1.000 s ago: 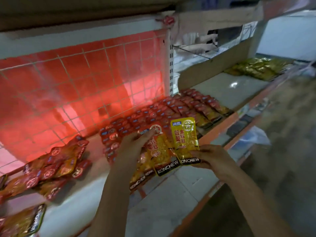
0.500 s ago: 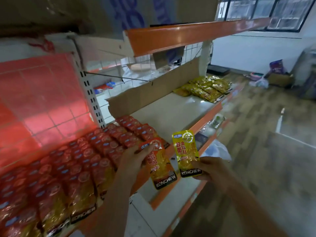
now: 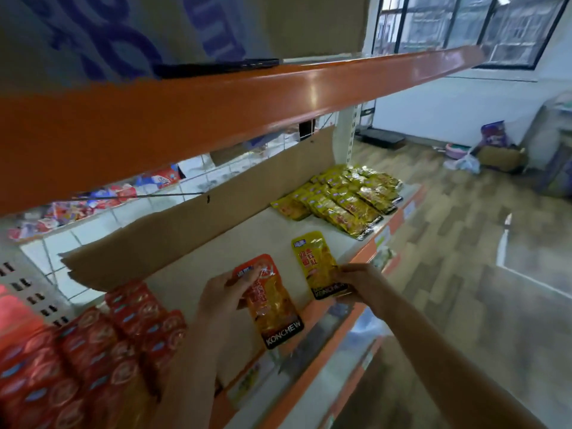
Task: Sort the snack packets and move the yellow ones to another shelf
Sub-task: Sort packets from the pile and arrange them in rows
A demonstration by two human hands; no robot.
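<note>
Orange steel edging frames the shelf (image 3: 247, 243) in front of us, its flat pale deck backed by a torn strip of brown cardboard (image 3: 201, 218), with white wire mesh behind that. We see our left hand (image 3: 223, 300) pinching the top corner of an orange-topped snack packet (image 3: 272, 305), a glossy, crinkled foil pouch with a black band at the bottom reading KONCHEW; it hangs tilted just over the shelf's front edge. Our right hand (image 3: 359, 281) grips the lower end of a yellow snack packet (image 3: 318, 264), fingers curled round the black band, thumb on the shiny face, and the pouch stands up slanted above the bare deck. These two packets sit near each other but apart. At the lower left we have tight rows of red packets (image 3: 93, 360), overlapped like roof tiles, their round printed seals catching the light. Farther along the same deck, well apart from our hands, lies a pile of yellow packets (image 3: 346, 202), flat foil rectangles fanned in overlapping rows by the shelf's far end. Overhead runs a broad orange shelf beam (image 3: 247, 97), smooth and reflective. Off to the right we see wood-patterned plank flooring (image 3: 448, 258) and a dark-framed window (image 3: 470, 23).
</note>
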